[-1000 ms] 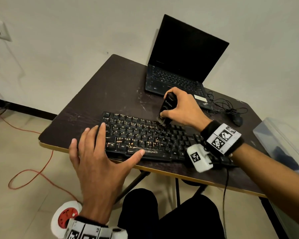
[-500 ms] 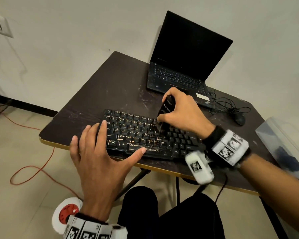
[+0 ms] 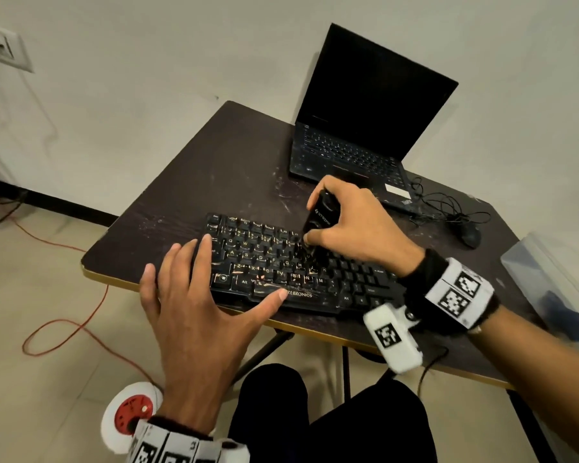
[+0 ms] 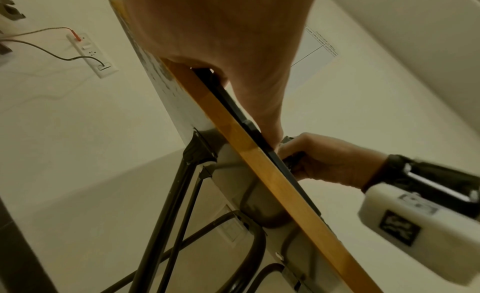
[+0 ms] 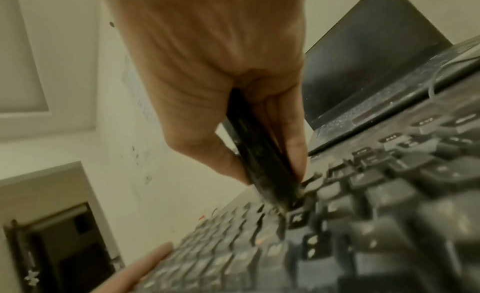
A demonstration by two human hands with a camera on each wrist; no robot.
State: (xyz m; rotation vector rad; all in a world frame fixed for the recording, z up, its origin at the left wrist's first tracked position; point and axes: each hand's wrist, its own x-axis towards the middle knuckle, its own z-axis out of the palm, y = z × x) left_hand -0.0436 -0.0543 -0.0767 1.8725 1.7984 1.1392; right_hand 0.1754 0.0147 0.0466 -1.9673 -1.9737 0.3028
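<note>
at the near left edge of the counter, the left hand lies spread wide and flat on the left end of the zebronics keyboard, holding nothing. over the middle keys a slim black tool stands steeply, its long axis tilted, top toward the laptop, lower tip on the keys. that tip is blurred in the wrist view. the right hand grips the tool, fingers hiding its far side. the right wrist covers the keyboard's right end.
</note>
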